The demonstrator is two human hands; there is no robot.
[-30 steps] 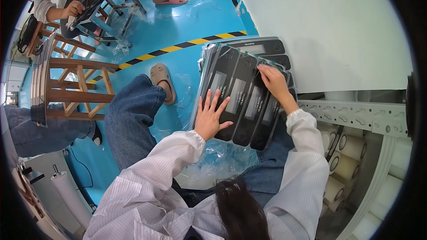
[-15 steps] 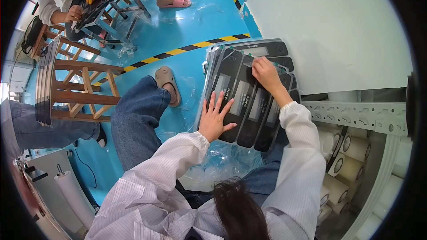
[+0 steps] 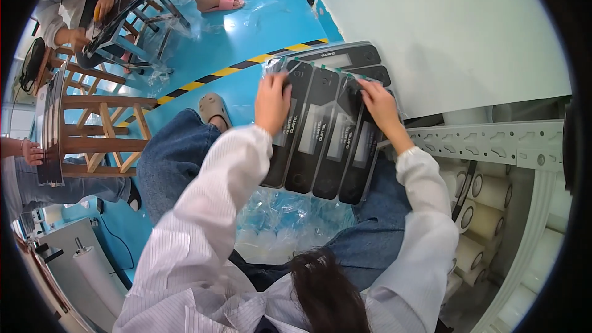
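A stack of sheets of long black panels (image 3: 301,169) lies tilted in front of me, over my lap. Each panel has a pale window, and small green tabs line the far edge. Clear film (image 3: 346,110) covers the top sheet and looks creased between my hands. At the far left corner, my left hand (image 3: 272,103) has its fingers bent and closed at the film's edge, slightly blurred. My right hand (image 3: 381,110) pinches the film near the far right corner. Another layer of panels (image 3: 364,55) sticks out beyond the far edge.
Left stand wooden stools (image 3: 108,102) with upright dark sheets (image 3: 52,123) against them; a person's hand (image 3: 32,152) is beside these. Another person works at a metal stool (image 3: 123,46), far left. A white board (image 3: 444,37) and a shelf of film rolls (image 3: 487,216) flank my right.
My left hand has gone from lying spread on the panels to the far left corner, fingers now bent. My right hand stays near the far right corner. A person's hand has appeared at the far-left sheets.
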